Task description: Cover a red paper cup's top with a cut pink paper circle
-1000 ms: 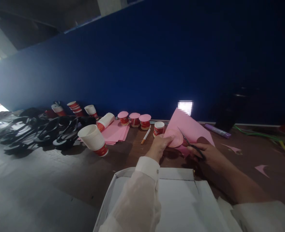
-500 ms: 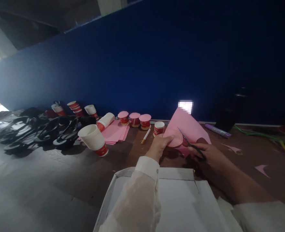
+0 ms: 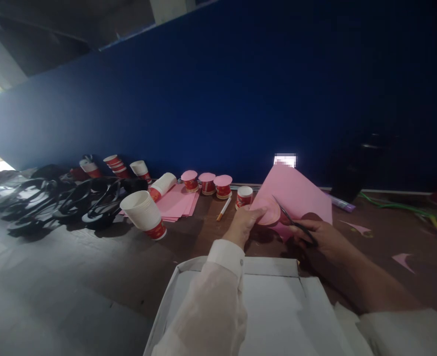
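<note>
My left hand [image 3: 245, 221] pinches a sheet of pink paper [image 3: 296, 190], thumb on top, at a rounded part with a curved line near its edge. In my right hand [image 3: 315, 235] is a pair of scissors [image 3: 303, 231] with dark handles. Its blades lie against the paper along the curve, just right of the left thumb. Behind the left hand stands a short red-and-white paper cup [image 3: 244, 197]. Left of that cup are several red cup pieces with pink paper discs on top, such as this covered cup [image 3: 222, 186].
An open white cardboard box [image 3: 270, 296] sits close to me. A white-and-orange pen [image 3: 223, 208], stacked paper cups [image 3: 142, 212], pink sheets [image 3: 177, 202] and black headphones [image 3: 92, 207] lie leftward. Rightward are a purple marker [image 3: 342, 202], paper scraps [image 3: 404, 262] and cables [image 3: 392, 205]. A blue wall [image 3: 203, 109] stands behind.
The loose part of the pink paper has swung right and flattened, covering more of the purple marker. Both hands have stayed nearly in place.
</note>
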The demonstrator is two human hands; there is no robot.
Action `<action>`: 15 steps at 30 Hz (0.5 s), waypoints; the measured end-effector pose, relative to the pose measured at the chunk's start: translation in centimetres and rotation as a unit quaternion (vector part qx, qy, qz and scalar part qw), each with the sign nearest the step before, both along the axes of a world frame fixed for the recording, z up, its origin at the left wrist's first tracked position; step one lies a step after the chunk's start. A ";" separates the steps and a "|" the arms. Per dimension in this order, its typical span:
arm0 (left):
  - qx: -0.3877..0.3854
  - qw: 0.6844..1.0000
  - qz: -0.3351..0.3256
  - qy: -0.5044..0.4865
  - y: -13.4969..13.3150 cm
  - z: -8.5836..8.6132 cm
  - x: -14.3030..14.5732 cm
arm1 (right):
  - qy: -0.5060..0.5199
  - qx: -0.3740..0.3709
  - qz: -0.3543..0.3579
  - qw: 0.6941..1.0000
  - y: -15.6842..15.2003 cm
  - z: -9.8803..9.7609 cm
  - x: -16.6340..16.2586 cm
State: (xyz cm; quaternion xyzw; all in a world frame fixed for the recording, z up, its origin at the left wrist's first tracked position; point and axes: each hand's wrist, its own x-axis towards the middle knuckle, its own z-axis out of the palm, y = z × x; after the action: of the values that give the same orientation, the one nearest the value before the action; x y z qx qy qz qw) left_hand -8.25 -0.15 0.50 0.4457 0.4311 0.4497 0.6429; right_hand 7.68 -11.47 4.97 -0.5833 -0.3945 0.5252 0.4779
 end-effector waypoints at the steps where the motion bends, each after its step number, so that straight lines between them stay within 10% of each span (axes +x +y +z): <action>1: 0.001 1.000 0.000 0.002 0.0 -0.1 0.0 | 0.005 0.002 -0.002 1.000 -0.1 0.0 -0.2; 15: -0.002 1.000 -0.001 0.011 0.3 -0.2 0.0 | -0.010 0.018 -0.006 1.000 0.1 -0.6 -0.1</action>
State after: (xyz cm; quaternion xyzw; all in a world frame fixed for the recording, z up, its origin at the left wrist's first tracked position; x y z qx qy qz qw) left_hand -8.27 0.10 0.29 0.4494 0.4386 0.4435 0.6395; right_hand 7.61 -11.40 4.41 -0.5821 -0.4051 0.5098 0.4870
